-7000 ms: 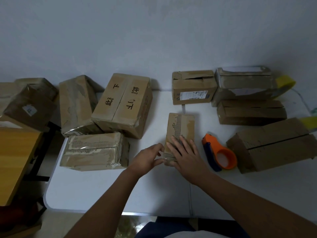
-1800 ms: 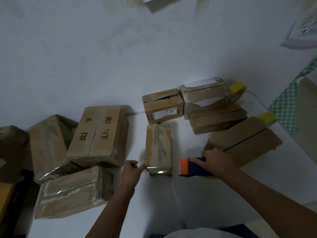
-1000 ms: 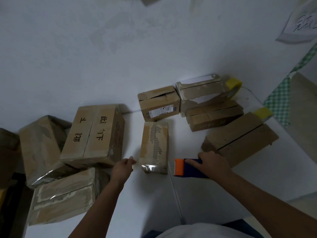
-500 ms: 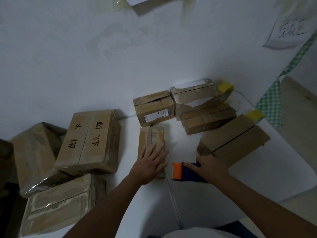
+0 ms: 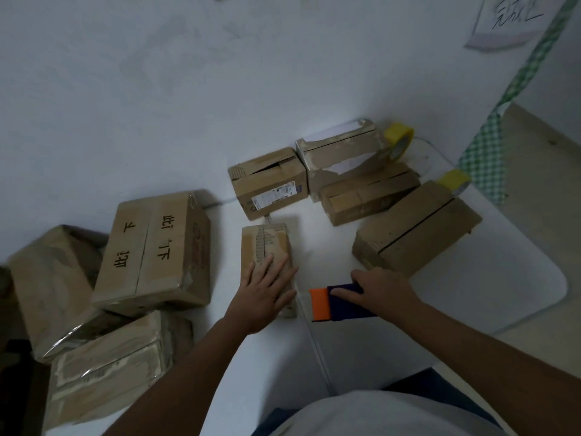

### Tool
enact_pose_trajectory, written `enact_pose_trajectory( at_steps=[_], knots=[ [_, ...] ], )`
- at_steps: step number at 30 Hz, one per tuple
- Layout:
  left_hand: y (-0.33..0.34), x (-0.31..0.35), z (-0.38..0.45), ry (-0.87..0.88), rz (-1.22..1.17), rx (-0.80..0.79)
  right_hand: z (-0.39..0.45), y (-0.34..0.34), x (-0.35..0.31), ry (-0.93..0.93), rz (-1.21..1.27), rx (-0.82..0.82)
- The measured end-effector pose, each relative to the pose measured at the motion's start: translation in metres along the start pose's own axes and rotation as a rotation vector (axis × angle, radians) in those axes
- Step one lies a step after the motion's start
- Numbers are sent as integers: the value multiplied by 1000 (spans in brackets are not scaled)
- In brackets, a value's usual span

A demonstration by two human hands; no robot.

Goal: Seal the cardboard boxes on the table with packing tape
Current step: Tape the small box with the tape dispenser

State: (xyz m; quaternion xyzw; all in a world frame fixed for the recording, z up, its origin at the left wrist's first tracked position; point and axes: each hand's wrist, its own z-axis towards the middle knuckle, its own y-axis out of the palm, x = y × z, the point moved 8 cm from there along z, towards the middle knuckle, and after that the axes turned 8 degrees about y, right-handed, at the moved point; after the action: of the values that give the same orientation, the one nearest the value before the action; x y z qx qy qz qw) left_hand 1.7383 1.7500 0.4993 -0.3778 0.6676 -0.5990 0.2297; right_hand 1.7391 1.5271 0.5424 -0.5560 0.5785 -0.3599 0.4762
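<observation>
Fingers of your left hand lie spread flat on the small brown cardboard box while your right hand grips the orange-and-blue tape dispenser; bring it onto the box seam next.

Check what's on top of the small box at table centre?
The left hand lies flat, fingers spread, on the small box. Its far half shows a torn printed strip. Whatever lies beneath the palm is covered.

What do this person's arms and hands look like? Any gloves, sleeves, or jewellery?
Both hands, left and right, are bare: no gloves, and no rings or watch that I can make out. Both forearms are bare too, with no sleeves reaching them in view. A pale shirt shows at the bottom edge.
</observation>
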Motion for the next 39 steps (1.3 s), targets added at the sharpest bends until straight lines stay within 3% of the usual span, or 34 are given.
enact_pose_trajectory(
  at_steps=[8, 13, 18, 22, 28, 35, 39],
  knots=[
    [-2, 1, -1, -25, -19, 16, -5, 3, 16, 93, 80, -18],
    [4, 1, -11, -276, -13, 59, 6, -1, 13, 132, 208, -99],
    [-15, 12, -12, -103, 28, 265, 8, -5, 3, 72, 170, -207],
    [-13, 6, -15, -163, -190, 380, 4, -9, -7, 4, 14, -189],
    [-15, 10, -13, -164, -131, 404, 3, 3, -23, -11, -64, -60],
    [-10, 10, -13, -154, -117, 367, 17, 21, -42, 47, -18, -152],
    [-9, 6, -17, -171, -168, 362, 28, 21, -19, 135, -54, -204]
  ],
)
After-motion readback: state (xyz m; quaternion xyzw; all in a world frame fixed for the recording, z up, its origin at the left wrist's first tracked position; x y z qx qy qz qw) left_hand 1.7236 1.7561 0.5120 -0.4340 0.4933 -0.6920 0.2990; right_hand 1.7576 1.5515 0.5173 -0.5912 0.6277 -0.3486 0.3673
